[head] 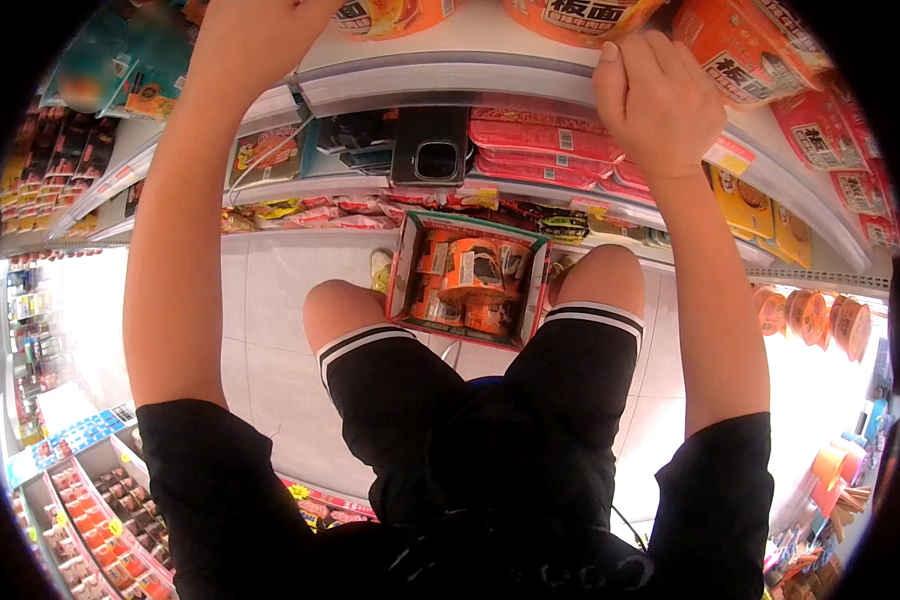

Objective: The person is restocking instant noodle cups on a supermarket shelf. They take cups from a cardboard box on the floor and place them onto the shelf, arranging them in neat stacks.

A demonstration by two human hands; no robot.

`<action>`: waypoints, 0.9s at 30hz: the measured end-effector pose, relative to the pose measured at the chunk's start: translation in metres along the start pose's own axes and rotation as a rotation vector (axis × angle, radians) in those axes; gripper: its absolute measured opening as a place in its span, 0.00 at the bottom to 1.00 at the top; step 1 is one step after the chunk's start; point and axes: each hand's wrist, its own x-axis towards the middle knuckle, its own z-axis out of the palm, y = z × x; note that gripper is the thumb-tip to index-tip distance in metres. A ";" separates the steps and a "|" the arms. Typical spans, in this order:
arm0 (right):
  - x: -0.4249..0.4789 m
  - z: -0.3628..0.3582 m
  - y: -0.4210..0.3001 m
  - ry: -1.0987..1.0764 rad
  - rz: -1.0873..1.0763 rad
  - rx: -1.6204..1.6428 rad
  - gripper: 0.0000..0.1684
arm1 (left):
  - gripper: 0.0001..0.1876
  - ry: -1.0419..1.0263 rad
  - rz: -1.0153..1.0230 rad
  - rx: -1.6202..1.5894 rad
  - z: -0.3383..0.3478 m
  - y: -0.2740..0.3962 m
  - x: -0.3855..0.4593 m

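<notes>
My left hand (270, 34) is cut off by the top edge, close to an orange instant-noodle tub (397, 16) on the upper shelf. Its fingers are mostly out of view. My right hand (656, 97) is raised at the front of that shelf, fingers curled, against or just beside the lower edge of a second orange noodle tub (581, 19). Whether it grips the tub is hidden. On the floor between my feet stands an open cardboard box (397, 281) with several orange cylindrical tubs (474, 266) inside, one lying on top of the others.
The upper shelf's edge (450, 79) curves in front of me. Below it are a black phone-like device (429, 146), a white cable (270, 159) and stacked pink packs (544, 142). Orange noodle packs (750, 56) stand at right. A display bin (97, 517) with small packets lies behind left.
</notes>
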 end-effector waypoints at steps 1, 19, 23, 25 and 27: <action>-0.001 -0.001 0.001 -0.008 0.000 -0.015 0.10 | 0.24 0.008 0.033 -0.044 0.004 -0.007 -0.003; -0.004 -0.001 0.005 0.037 -0.007 -0.005 0.07 | 0.20 0.424 0.081 -0.385 0.012 0.059 -0.097; 0.006 0.006 -0.003 0.130 -0.041 0.066 0.09 | 0.13 -0.121 0.264 -0.724 0.051 0.130 -0.174; 0.007 0.011 -0.002 0.178 -0.058 0.080 0.09 | 0.15 -0.612 0.133 -0.732 0.120 0.144 -0.237; 0.005 0.014 -0.003 0.209 -0.058 0.085 0.09 | 0.34 -0.764 -0.086 -0.724 0.188 0.142 -0.284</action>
